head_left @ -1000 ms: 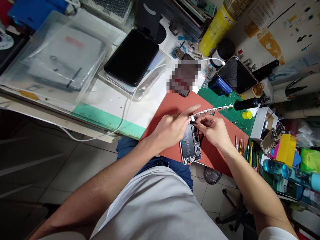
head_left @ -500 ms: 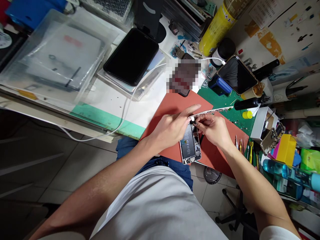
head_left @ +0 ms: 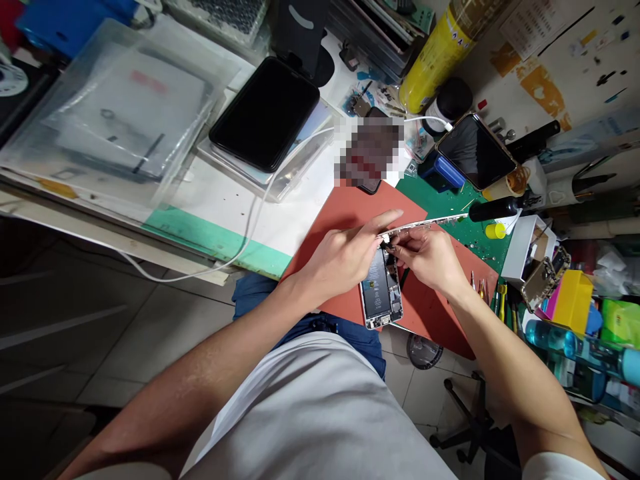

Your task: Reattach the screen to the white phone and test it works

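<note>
Opened phone (head_left: 384, 297): slim silvery frame, flat black battery (head_left: 376, 287), on smooth rust-red mat (head_left: 340, 212).
Screen panel (head_left: 425, 222): thin, white-edged, raised at phone's top.
Left hand (head_left: 347, 257): gripping the panel.
Right hand (head_left: 430, 259): fingers bent beneath; can't tell if gripping.

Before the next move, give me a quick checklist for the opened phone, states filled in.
1. Raised panel steadied: ok, left hand holds its near end.
2. Right hand at the work: ok, fingertips are at the upper end of the opened phone, below the panel.
3. Connection between panel and phone: cannot tell, fingers hide it.
4. Battery in the housing: ok, its visible part sits inside.
5. Phone well inside the near edge of the red mat: not ok, its lower end lies right by that edge.
</note>
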A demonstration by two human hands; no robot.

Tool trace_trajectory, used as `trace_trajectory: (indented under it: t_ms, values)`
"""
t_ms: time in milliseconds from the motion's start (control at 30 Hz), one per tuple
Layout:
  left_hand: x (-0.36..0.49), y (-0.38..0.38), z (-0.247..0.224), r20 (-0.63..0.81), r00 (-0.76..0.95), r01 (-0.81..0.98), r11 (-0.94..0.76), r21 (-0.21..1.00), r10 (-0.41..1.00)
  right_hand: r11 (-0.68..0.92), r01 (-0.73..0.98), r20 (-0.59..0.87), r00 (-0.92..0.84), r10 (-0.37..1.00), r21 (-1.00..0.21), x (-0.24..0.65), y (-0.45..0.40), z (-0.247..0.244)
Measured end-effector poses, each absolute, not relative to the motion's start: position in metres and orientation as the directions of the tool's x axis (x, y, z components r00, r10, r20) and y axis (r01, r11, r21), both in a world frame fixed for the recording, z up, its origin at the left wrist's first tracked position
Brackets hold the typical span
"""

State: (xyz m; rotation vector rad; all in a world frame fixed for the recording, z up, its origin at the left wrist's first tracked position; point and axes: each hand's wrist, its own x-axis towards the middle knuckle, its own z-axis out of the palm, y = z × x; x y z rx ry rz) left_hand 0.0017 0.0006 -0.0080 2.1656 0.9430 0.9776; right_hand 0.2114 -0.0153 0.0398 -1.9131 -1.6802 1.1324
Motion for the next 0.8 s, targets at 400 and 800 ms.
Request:
trace_trajectory:
  t_ms: [400, 800]
  values:
    - [0.0024, 0.0007, -0.0067, 0.403, 0.474, 0.347, -0.586, 0.732, 0.783, -0.317, 0.554, -0.367, 0.023, 0.93, -0.77, 0.2122, -0.0182, 0.0351]
    - [0.0023, 0.0008, -0.0075, 0.406, 0.471, 0.374, -0.594, 0.712, 0.783, -0.322, 0.546, -0.364, 0.032, 0.931, -0.774, 0.2133, -0.0213, 0.0321]
